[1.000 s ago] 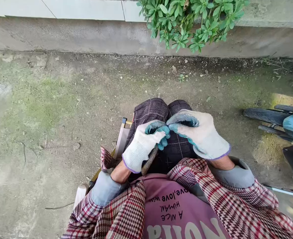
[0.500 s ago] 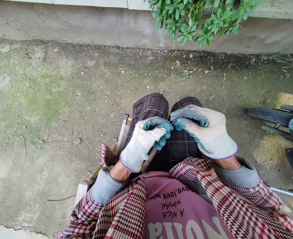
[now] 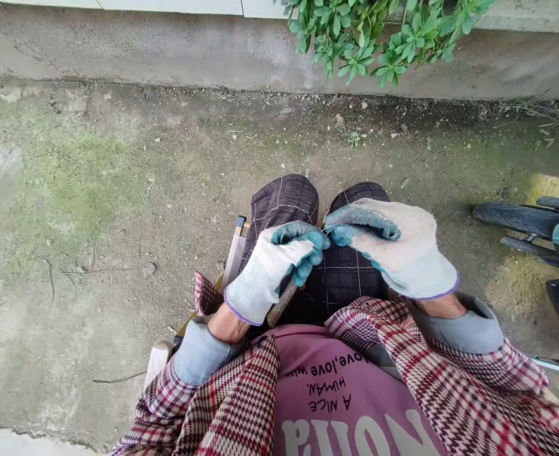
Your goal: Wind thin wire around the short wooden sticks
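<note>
My left hand (image 3: 279,263), in a white glove with teal-coated fingers, is closed over a brown, stick-like handle (image 3: 282,305). Most of that handle lies hidden beneath the glove. A thin, pale wire-like strand (image 3: 327,232) bridges the small gap between my two hands. My right hand (image 3: 388,237), gloved alike, pinches the strand between thumb and forefinger. The left fingertips also meet the strand. Both hands are above my knees, over dark checked trousers (image 3: 286,199).
Under me on the left shows part of a metal-framed chair (image 3: 234,253). A low concrete wall (image 3: 165,54) runs along the far side, with a leafy green plant (image 3: 384,38) hanging over it. Black wheels (image 3: 517,220) of a blue object stand at the right.
My right hand and forearm have shifted slightly right. The left hand has moved a little left and up, and the strand is still between the fingertips.
</note>
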A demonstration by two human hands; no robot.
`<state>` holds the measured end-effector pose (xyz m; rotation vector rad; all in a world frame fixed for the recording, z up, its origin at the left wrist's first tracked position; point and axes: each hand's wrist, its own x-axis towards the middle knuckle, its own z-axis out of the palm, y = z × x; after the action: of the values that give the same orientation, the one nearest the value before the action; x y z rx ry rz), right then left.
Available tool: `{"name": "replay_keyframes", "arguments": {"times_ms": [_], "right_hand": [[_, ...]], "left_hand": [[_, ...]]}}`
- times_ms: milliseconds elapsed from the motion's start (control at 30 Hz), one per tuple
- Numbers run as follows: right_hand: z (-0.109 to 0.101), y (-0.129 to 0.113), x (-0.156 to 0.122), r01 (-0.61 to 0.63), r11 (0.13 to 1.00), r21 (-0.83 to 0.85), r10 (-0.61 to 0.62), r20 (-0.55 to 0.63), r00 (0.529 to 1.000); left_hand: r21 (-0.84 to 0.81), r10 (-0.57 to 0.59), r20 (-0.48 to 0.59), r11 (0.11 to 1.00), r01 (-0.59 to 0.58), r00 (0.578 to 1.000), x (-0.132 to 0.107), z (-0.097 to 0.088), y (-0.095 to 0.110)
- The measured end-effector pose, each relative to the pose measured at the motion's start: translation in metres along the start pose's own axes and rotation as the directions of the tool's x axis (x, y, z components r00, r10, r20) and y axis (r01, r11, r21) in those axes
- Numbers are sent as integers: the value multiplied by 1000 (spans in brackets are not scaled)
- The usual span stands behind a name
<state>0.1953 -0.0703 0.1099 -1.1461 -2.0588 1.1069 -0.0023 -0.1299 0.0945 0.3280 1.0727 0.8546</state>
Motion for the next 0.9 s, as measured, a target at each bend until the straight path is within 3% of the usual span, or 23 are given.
{"name": "replay_keyframes", "arguments": {"times_ms": [133, 367, 567, 733, 900], "right_hand": [[-2, -1, 3, 48, 994, -94, -44, 46, 998], [1, -1, 4, 59, 991, -121, -49, 89, 995], [-1, 8, -5, -30, 999, -12, 28, -121, 992], [2, -1, -7, 89, 963, -256, -95, -11, 995], [5, -7, -4, 268, 834, -483, -268, 71, 961]], "left_hand": [[13, 87, 36, 996, -87, 996, 2, -3, -4], [-56, 127, -43, 990, -129, 991, 5, 0, -7], [-123, 124, -83, 983, -134, 989, 6, -3, -9], [-96, 151, -91, 982, -160, 984, 8, -3, -11], [-7, 197, -16, 980, -197, 980, 8, -8, -12]]}}
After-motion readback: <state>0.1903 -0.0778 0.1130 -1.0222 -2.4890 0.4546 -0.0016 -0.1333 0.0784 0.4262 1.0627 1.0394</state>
